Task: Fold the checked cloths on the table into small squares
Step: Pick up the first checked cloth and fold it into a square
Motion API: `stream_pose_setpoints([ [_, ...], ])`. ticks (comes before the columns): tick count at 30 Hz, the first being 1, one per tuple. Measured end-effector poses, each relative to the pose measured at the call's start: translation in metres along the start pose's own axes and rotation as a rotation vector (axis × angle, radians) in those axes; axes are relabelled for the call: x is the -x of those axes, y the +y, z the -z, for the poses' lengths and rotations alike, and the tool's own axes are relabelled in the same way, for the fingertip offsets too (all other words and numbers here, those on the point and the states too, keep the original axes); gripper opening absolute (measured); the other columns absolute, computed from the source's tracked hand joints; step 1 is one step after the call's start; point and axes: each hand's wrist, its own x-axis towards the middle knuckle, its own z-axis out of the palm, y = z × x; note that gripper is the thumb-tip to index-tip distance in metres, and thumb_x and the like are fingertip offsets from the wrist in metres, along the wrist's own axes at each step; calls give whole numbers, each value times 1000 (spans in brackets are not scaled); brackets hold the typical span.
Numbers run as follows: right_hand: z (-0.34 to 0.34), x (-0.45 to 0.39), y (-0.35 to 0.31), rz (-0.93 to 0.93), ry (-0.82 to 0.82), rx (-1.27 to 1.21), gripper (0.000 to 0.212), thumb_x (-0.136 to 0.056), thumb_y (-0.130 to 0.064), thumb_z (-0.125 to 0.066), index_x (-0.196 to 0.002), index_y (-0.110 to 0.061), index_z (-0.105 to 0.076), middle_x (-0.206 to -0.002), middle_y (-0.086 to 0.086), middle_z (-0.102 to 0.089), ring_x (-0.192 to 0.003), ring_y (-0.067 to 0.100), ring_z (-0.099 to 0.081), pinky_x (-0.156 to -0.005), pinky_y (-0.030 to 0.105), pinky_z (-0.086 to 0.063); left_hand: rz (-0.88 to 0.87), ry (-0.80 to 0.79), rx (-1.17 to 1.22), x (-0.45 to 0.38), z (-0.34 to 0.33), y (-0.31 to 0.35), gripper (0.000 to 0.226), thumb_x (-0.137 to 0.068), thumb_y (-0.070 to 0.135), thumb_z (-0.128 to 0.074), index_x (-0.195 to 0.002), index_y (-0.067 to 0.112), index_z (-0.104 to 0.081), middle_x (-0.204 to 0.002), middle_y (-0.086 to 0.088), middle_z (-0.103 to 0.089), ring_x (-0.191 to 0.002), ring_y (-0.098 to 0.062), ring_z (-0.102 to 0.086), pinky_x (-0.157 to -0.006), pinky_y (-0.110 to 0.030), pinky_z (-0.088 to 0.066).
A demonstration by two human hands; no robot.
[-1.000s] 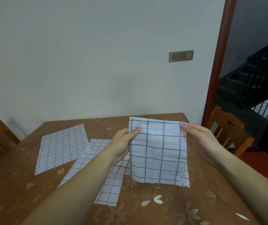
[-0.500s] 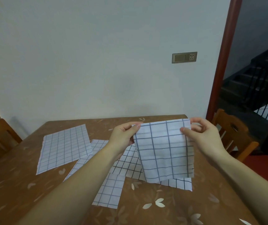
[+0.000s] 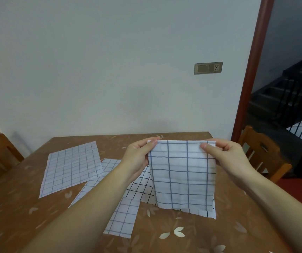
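A wooden chair [image 3: 264,154] (right) beside a brown table [image 3: 15,216].

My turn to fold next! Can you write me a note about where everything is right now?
Left hand and right hand each pinch a top corner of one big-checked cloth, held up over the table.
One cloth lies flat at the far left; more cloths lie overlapping under the arms.
Done: no small square in sight.
Left: finish the held cloth, then fold the rest.
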Motion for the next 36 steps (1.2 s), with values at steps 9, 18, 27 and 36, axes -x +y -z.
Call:
stream_pose_setpoints([
  [9, 4, 1, -7, 3, 54, 8, 19, -93, -17, -63, -100, -5, -75, -98, 17, -75, -84, 22, -73, -70, 25, -60, -9, -13, 17, 0, -2, 3, 17, -94, 9, -58, -90, 10, -75, -86, -6, -76, -79, -13, -71, -74, -28, -60],
  [18, 3, 4, -14, 68, 107, 47, 13, -92, -14, -64, -99, -8, -73, -82, 2, -74, -67, -1, -70, -55, 9, -52, 34, -36, 21, -1, -2, 4, 23, -99, 17, -51, -99, 9, -73, -99, -11, -74, -96, -22, -67, -88, -37, -55],
  [27, 1, 0, -20, 75, 153, 10, 15, -96, -16, -59, -100, -14, -74, -93, -1, -74, -78, 2, -71, -63, 15, -56, 66, -119, 21, 2, -2, 1, 40, -87, 37, -58, -113, 8, -66, -114, -14, -72, -104, -24, -69, -90, -42, -56],
  [36, 19, -10, 0, -285, -37, -119, 55, -78, -60, -64, -113, -18, -71, -107, 10, -76, -103, 30, -72, -97, 49, -52, 74, -116, -230, 8, -2, -18, 10, -92, 12, -63, -92, 4, -69, -96, -12, -75, -84, -21, -72, -78, -36, -61],
])
